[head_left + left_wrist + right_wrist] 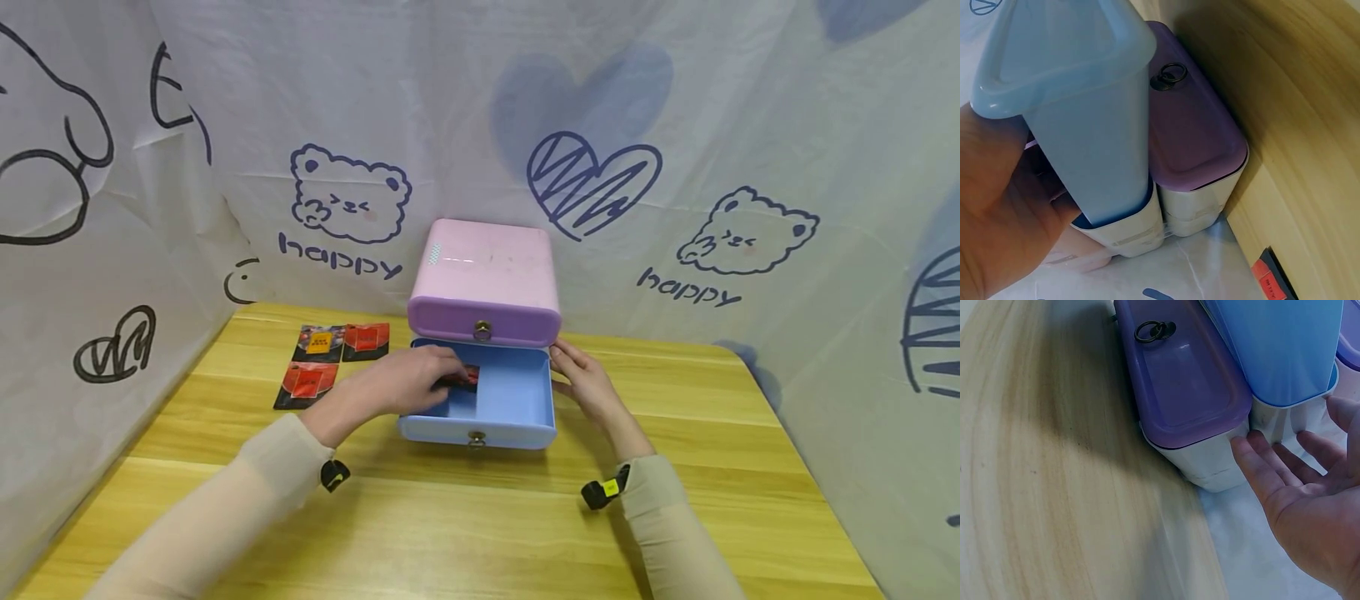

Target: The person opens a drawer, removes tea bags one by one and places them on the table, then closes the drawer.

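Note:
A blue drawer (517,392) stands pulled out below the purple drawer (442,320) of a small pink-topped cabinet (491,262). My left hand (408,379) reaches over its left side, fingers bent down inside, pinching a small red and black packet (472,377). In the left wrist view the left hand (1010,194) is beside the blue drawer (1094,144), its fingertips hidden. My right hand (588,383) rests against the cabinet's right side. In the right wrist view its fingers (1260,464) are spread at the white casing (1210,465), holding nothing.
Several red and black packets lie left of the cabinet, among them one with a yellow label (320,342) and a red one (307,383). Another purple drawer (1197,131) with a ring pull sits shut under the blue one. A printed cloth (450,108) hangs behind the wooden table (480,517).

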Demonstrator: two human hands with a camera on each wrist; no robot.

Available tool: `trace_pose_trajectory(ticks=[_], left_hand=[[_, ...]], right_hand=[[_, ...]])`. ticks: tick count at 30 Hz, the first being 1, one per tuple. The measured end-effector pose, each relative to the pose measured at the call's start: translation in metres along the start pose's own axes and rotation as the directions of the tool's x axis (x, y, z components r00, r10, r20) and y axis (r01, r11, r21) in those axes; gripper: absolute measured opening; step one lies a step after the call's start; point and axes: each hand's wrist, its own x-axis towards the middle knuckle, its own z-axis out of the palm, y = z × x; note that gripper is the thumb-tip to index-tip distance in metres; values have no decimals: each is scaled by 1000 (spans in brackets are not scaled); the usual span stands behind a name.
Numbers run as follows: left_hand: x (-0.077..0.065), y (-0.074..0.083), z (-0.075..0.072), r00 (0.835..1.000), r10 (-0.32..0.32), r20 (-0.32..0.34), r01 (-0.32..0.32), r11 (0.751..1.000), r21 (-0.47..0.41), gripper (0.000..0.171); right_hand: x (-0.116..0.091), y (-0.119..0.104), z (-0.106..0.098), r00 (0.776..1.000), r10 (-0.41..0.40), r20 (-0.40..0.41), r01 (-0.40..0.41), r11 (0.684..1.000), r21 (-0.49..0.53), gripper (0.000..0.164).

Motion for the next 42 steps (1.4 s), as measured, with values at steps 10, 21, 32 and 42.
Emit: trace_pose_trajectory(ticks=[10, 21, 32, 42], left_hand=[[-5, -2, 3, 982, 85, -168, -76, 996, 55, 25], [-19, 3, 0, 933, 105, -344, -98, 994, 39, 22], [-39, 10, 2, 871, 109, -479, -99, 994, 46, 27], [-61, 11, 3, 781, 90, -618, -62, 996, 67, 36]], right_hand=[[0, 0, 0, 1000, -8, -5, 8, 1000, 11, 56], [0, 0, 0, 1000, -12, -6, 12, 1000, -2, 58], [-1, 2, 0, 1000, 0, -6, -1, 1000, -6, 58], [1, 3, -1, 1000, -12, 1, 12, 1000, 9, 58]])
